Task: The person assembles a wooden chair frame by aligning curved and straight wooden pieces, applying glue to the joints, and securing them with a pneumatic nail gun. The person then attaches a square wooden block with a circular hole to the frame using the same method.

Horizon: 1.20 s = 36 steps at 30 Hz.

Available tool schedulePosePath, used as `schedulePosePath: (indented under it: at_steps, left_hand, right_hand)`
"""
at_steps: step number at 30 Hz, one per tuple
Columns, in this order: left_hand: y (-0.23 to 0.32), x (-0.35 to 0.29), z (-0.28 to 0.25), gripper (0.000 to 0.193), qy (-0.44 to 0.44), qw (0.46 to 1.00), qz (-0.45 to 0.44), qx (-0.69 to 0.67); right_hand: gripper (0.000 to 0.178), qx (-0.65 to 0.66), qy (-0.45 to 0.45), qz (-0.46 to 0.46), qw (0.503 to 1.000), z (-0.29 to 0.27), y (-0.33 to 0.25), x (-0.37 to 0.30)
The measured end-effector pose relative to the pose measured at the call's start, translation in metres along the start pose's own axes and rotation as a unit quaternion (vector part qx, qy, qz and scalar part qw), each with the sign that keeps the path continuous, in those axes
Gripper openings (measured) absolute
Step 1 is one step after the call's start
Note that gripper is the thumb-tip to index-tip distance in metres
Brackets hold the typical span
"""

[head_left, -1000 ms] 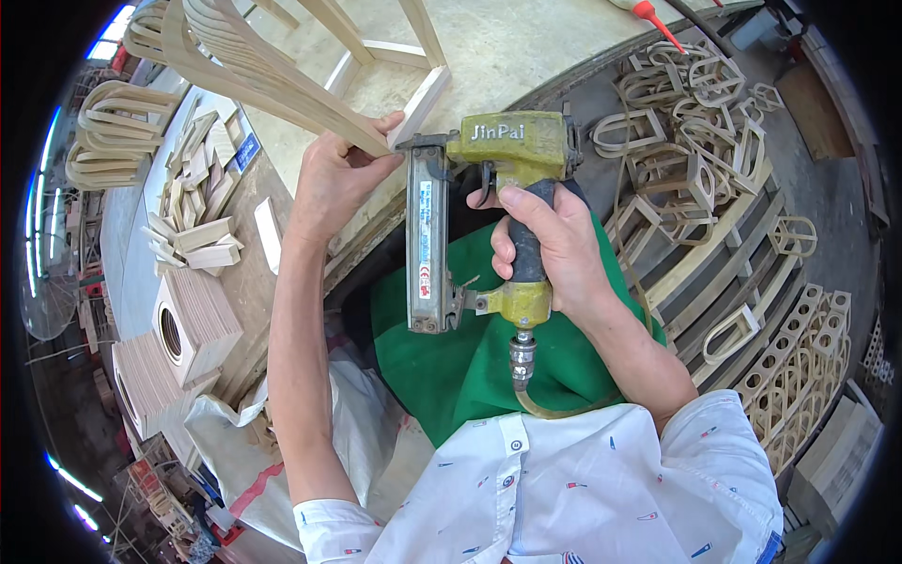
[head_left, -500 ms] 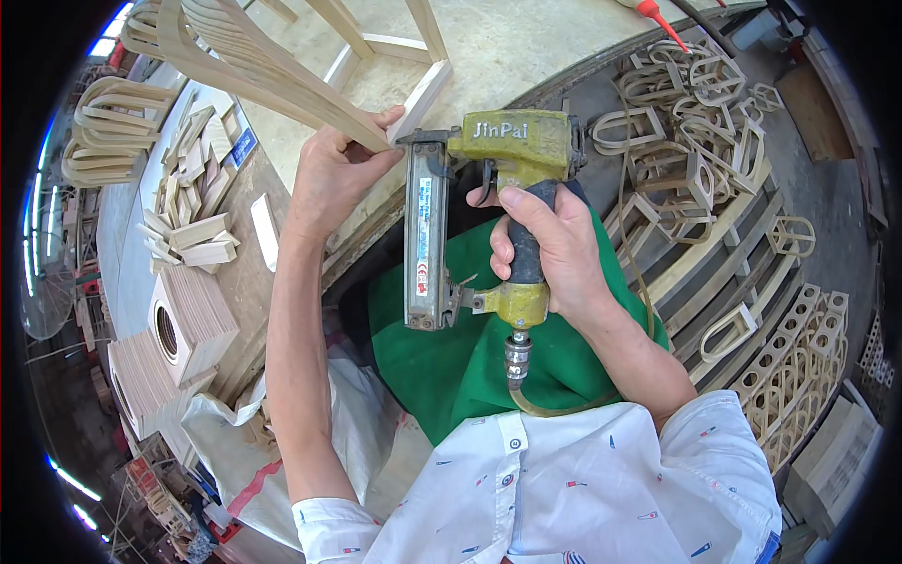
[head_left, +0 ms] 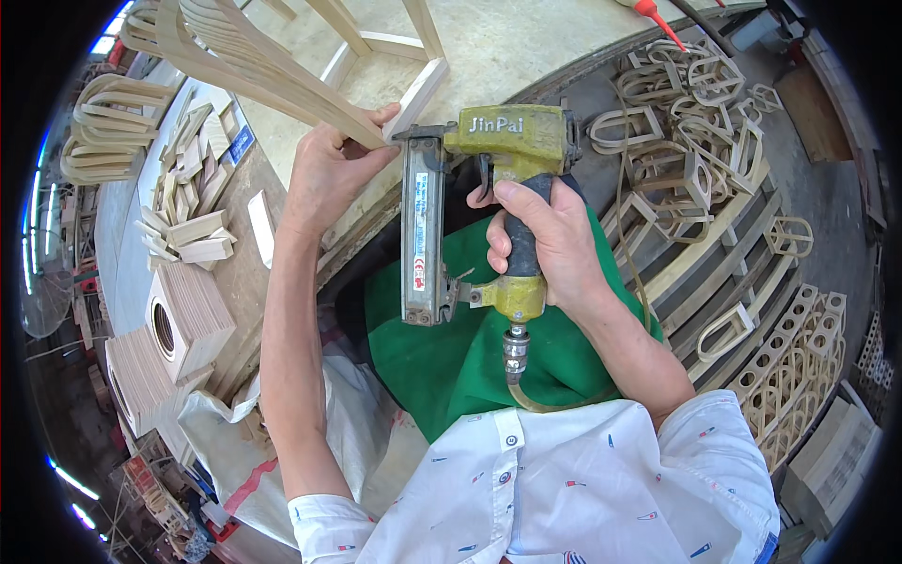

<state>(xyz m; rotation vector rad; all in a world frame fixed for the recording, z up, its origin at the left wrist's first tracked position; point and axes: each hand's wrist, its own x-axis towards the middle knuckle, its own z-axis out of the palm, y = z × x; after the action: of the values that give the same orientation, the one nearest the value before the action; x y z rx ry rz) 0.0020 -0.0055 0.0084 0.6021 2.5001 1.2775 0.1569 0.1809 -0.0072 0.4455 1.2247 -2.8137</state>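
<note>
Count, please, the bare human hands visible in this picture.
2: the left hand holds a pale wooden frame by its end; the right hand grips the yellow-green metal nail gun.

A woodworking workshop, full of bare timber parts.
A yellow pneumatic nail gun (head_left: 512,143) on an air hose (head_left: 554,408) shows it, as do the surface (head_left: 507,47), short wood pieces (head_left: 193,164) in a loose heap, stacked panels (head_left: 202,310) with round holes, bent-wood loops (head_left: 105,134) at left and, at right, heaped wooden frames (head_left: 703,180) near perforated strips (head_left: 787,376).
</note>
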Motion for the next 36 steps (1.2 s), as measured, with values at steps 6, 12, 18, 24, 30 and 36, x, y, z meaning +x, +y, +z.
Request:
schedulePosePath:
  at_steps: [6, 12, 18, 24, 30, 36]
  left_hand:
    - [0.003, 0.000, -0.002, 0.029, -0.023, 0.999, 0.011, -0.027]
    - [0.004, 0.000, -0.007, 0.035, -0.038, 0.999, 0.006, 0.015]
    - [0.008, 0.000, -0.007, 0.025, -0.035, 0.999, 0.009, -0.008]
    - [0.005, 0.001, -0.008, 0.022, -0.029, 0.999, 0.027, 0.026]
    - [0.005, 0.002, -0.008, 0.023, -0.032, 0.998, 0.031, 0.038]
    - [0.003, 0.001, -0.006, 0.043, -0.016, 0.996, 0.075, 0.049]
  right_hand:
    - [0.027, 0.004, 0.000, -0.012, 1.000, -0.003, -0.004, -0.001]
    - [0.026, -0.008, 0.004, -0.006, 1.000, 0.001, -0.002, -0.002]
    - [0.025, -0.025, 0.012, -0.007, 1.000, 0.003, -0.003, -0.003]
    - [0.025, -0.032, 0.016, -0.007, 0.999, 0.006, -0.002, -0.004]
    - [0.025, -0.032, 0.023, 0.003, 0.999, 0.007, -0.004, -0.002]
    - [0.024, -0.031, 0.019, -0.006, 0.999, 0.006, -0.003, -0.002]
